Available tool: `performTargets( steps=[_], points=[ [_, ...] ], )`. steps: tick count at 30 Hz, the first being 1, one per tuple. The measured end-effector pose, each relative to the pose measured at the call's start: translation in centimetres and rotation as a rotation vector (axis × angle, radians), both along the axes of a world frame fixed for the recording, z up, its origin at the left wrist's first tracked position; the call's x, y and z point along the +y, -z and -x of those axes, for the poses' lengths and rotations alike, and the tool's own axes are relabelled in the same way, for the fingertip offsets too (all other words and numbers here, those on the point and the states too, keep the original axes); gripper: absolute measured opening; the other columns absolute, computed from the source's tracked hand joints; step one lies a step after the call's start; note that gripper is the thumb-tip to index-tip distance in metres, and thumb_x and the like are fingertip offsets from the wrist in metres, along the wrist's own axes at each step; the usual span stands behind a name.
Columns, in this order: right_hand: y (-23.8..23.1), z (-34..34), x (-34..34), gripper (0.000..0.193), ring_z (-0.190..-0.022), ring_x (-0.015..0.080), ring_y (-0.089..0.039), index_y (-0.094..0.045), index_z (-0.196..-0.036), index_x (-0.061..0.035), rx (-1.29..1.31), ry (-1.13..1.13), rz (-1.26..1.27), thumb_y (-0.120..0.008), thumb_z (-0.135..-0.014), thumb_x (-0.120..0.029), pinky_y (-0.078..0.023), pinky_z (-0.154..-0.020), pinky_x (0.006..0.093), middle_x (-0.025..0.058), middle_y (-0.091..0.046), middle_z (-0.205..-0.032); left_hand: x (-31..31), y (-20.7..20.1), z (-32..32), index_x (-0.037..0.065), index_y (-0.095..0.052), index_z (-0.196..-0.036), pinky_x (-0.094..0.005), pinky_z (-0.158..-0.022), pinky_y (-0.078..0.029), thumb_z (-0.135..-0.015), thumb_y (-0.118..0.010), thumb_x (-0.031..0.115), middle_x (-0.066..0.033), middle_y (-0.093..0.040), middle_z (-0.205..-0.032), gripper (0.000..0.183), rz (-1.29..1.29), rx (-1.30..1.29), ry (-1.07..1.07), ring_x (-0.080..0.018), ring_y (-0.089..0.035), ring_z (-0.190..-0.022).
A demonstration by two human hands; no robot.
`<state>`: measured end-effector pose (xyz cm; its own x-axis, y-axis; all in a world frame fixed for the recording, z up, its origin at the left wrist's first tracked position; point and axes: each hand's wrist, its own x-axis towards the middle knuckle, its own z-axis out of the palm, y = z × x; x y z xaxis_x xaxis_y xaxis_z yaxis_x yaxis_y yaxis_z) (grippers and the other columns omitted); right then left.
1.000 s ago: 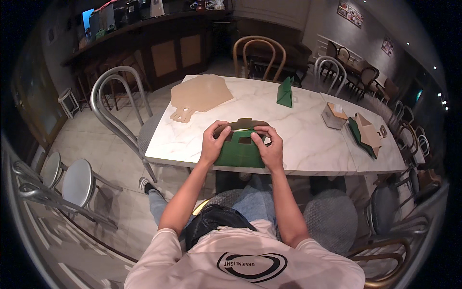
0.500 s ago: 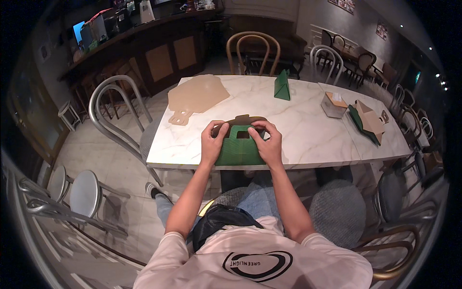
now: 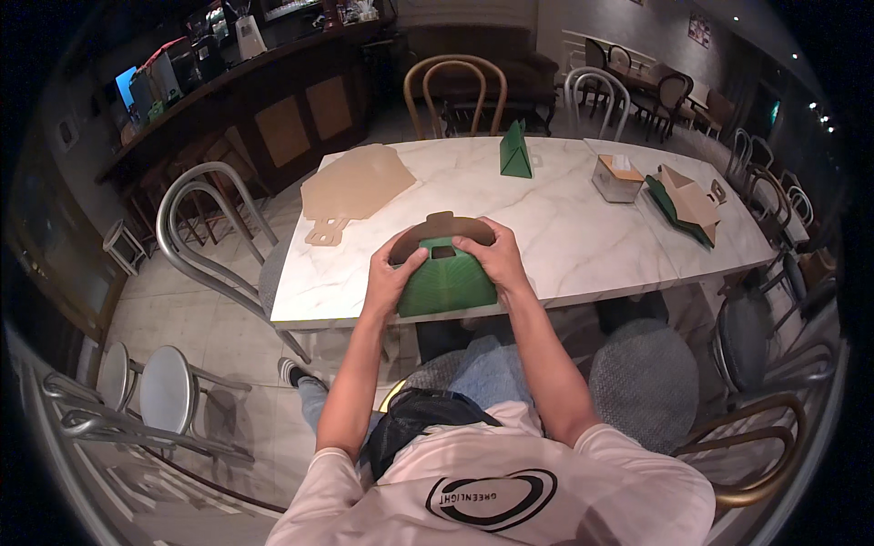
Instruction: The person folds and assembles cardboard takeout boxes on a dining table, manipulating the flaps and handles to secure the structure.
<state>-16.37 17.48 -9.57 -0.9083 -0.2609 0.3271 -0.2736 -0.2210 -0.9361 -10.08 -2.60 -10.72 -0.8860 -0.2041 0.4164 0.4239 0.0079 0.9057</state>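
A green cardboard carry box (image 3: 448, 289) with a handle cut-out rests at the table's near edge, between my hands. Its far panel, brown on the inside and topped by a small tab, bows up behind the green front. My left hand (image 3: 390, 277) grips the left side, thumb on the green front by the handle hole. On the right, my right hand (image 3: 497, 262) holds the far panel's edge, its thumb reaching over near the hole. Most fingers of both hands are hidden behind the panels.
On the marble-look table (image 3: 564, 246) lie a flat brown cardboard blank (image 3: 360, 182) at left and a part-opened green and brown carton (image 3: 683, 205) at right. A folded green box (image 3: 515, 156) and a tissue box (image 3: 617, 179) stand farther back. Chairs surround the table, including a metal-framed one (image 3: 196, 218).
My right thumb has moved in toward the handle hole. The box's far panel now bows out wider, showing more brown inside. The whole view has shifted slightly.
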Motion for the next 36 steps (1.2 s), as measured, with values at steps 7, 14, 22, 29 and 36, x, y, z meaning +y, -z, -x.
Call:
performTargets(
  steps=[7,14,22,29,36],
  points=[
    [1.2,-0.2,1.1,0.025,-0.098,0.0141,-0.066,-0.074,-0.104,0.0014,0.130,-0.137,0.025,-0.084,-0.082,-0.007,-0.051,-0.090,0.0292,0.0048,-0.071,-0.101,-0.3,0.0,-0.1,-0.002,-0.073,-0.118,-0.0289,-0.087,-0.054,-0.090,-0.080,0.015,-0.0056,-0.076,-0.105,0.033,-0.126,-0.086,0.170,-0.0130,-0.068,-0.095],
    [1.5,0.5,0.6,0.016,-0.099,0.0157,-0.063,-0.077,-0.096,-0.0011,0.176,-0.088,-0.014,-0.083,-0.081,-0.002,-0.047,-0.093,0.0286,0.0045,-0.068,-0.099,-0.7,0.6,0.4,-0.001,-0.075,-0.112,-0.0292,-0.088,-0.054,-0.092,-0.076,0.009,-0.0049,-0.075,-0.105,0.022,-0.072,-0.094,0.115,-0.0130,-0.068,-0.091],
    [2.4,1.2,3.2,0.013,-0.112,0.0173,-0.058,-0.071,-0.090,-0.0003,0.234,-0.399,0.015,-0.067,-0.082,0.009,-0.044,-0.099,0.0288,0.0076,-0.063,-0.119,-3.8,2.4,1.0,-0.002,-0.075,-0.099,-0.0306,-0.100,-0.050,-0.082,-0.062,-0.012,-0.0119,-0.071,-0.117,0.023,-0.057,0.045,0.449,-0.0184,-0.065,-0.109],
    [2.5,-0.9,4.1,0.027,-0.119,0.0161,-0.054,-0.060,-0.116,-0.0046,0.191,-0.478,0.033,-0.067,-0.091,-0.002,-0.042,-0.103,0.0296,0.0076,-0.058,-0.126,-3.6,2.1,-0.3,0.002,-0.067,-0.109,-0.0306,-0.103,-0.044,-0.096,-0.066,0.006,-0.0086,-0.064,-0.120,0.013,-0.124,0.094,0.539,-0.0165,-0.058,-0.116],
    [3.5,-1.2,2.6,0.031,-0.113,0.0122,-0.054,-0.048,-0.127,-0.0070,0.140,-0.201,-0.138,-0.062,-0.106,-0.025,-0.045,-0.099,0.0290,0.0053,-0.058,-0.114,-2.2,2.0,-0.7,0.004,-0.055,-0.122,-0.0285,-0.098,-0.044,-0.099,-0.071,0.015,-0.0045,-0.061,-0.112,0.029,0.022,0.001,0.263,-0.0126,-0.056,-0.106]
  ],
)
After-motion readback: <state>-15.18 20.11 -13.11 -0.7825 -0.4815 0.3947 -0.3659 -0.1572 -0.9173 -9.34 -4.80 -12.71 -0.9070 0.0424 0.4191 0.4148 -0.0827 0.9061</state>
